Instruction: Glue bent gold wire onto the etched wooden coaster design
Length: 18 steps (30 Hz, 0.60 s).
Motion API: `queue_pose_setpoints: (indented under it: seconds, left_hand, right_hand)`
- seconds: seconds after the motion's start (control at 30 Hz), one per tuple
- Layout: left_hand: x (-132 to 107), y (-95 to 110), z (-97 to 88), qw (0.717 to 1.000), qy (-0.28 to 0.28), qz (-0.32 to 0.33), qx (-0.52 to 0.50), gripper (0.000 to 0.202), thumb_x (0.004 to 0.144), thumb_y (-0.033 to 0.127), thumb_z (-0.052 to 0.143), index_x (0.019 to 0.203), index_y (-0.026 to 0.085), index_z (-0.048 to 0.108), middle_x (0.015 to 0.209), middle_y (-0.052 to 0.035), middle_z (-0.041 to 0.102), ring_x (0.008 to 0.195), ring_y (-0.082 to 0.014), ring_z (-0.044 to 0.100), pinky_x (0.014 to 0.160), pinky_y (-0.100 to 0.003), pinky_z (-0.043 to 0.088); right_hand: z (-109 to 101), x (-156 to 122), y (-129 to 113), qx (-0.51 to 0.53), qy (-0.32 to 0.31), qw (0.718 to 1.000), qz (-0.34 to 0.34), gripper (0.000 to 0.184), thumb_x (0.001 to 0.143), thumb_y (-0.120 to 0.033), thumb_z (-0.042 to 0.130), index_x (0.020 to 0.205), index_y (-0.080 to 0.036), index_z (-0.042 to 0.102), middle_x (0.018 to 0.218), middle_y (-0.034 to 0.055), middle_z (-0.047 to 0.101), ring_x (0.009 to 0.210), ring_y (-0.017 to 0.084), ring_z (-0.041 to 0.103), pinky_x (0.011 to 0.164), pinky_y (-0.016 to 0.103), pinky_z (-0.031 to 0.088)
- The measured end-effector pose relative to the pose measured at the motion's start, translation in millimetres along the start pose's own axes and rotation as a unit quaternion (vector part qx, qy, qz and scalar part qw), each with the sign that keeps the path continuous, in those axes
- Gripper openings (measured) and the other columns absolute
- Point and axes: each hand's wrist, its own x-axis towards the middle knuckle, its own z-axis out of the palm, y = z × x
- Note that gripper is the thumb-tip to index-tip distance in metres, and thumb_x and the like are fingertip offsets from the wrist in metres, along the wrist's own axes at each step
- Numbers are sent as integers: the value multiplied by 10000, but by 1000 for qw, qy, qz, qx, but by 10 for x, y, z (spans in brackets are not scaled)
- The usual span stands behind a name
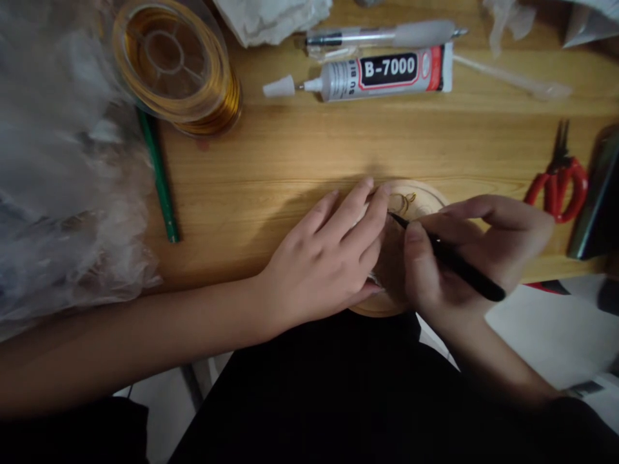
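Observation:
On a round wooden board (428, 193) at the table's front edge lies a flat brownish piece (393, 261), mostly covered by my hands and in shadow. My left hand (333, 254) reaches over it from the left, fingers bent across its top and thumb at its lower side, gripping it against the board. Between the thumb and fingers of my right hand (464, 251) is a slim black tweezers-like tool (467, 267). Its pointed tip meets the upper part of the piece, beside my left fingertips. Thin gold wire loops (406, 202) show just above the tip.
A spool of gold wire (213, 113), a green stick (159, 180) and crumpled clear plastic (72, 193) occupy the left. Behind my hands lie a B-7000 glue tube (338, 78) and a pen (372, 35). Red-handled pliers (558, 180) and a dark device (597, 200) are at right.

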Motion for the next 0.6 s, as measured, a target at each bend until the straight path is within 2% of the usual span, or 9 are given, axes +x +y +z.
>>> queue_pose_setpoints:
  seconds: [0.23,0.4,0.6]
  left_hand:
    - [4,-2,-12,1000,1,4,13,585,959,529,498,1318,76,588,1520,-183,460,1407,-346,450,1108,-442,434]
    - [1,-8,-9,1000,-4,4,-2,601,961,517,488,1329,49,573,1525,-195,448,1420,-357,430,1114,-444,430]
    - [-1,-21,-8,1000,7,14,8,633,943,528,521,1335,34,567,1504,-211,470,1399,-365,458,1100,-448,438]
  right_hand:
    - [-19,36,-64,-18,-37,999,-9,132,853,-115,570,875,-239,531,589,-61,511,442,108,498,413,273,411]
    - [7,13,4,2,-18,1000,-24,95,850,-150,603,904,-216,560,695,-34,585,528,94,565,451,248,453]
    - [-40,-55,80,59,16,998,-12,273,841,-120,649,1056,-247,538,781,-37,577,592,79,601,523,216,500]
